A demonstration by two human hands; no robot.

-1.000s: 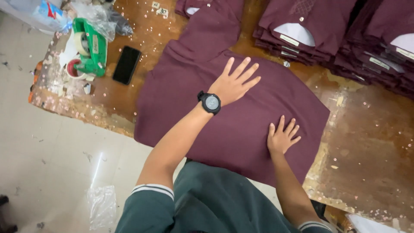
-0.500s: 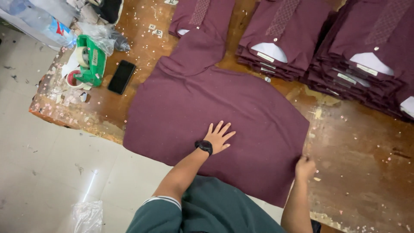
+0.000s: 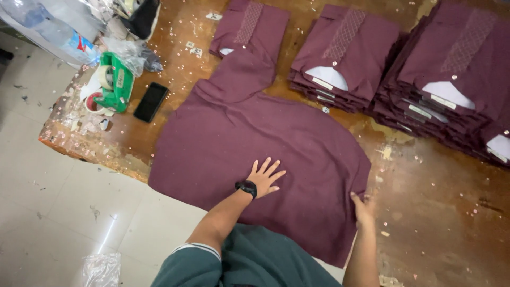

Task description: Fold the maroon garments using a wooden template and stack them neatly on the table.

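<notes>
A large maroon garment (image 3: 249, 138) lies spread flat on the worn wooden table (image 3: 441, 202), its lower part hanging over the near edge. My left hand (image 3: 264, 176), with a black watch on the wrist, rests flat on the cloth with fingers spread. My right hand (image 3: 363, 206) pinches the garment's right edge near the hem.
Stacks of folded maroon shirts (image 3: 345, 56) (image 3: 451, 79) fill the far right of the table, one more folded shirt (image 3: 249, 26) at the top. A black phone (image 3: 151, 101), a green tape dispenser (image 3: 117, 82) and clear plastic bags (image 3: 58, 26) sit at the left. A tiled floor (image 3: 58, 212) lies below.
My left hand slid back toward me across the cloth. My right hand left the flat cloth, moved right and took hold of the garment's edge. The view shifted.
</notes>
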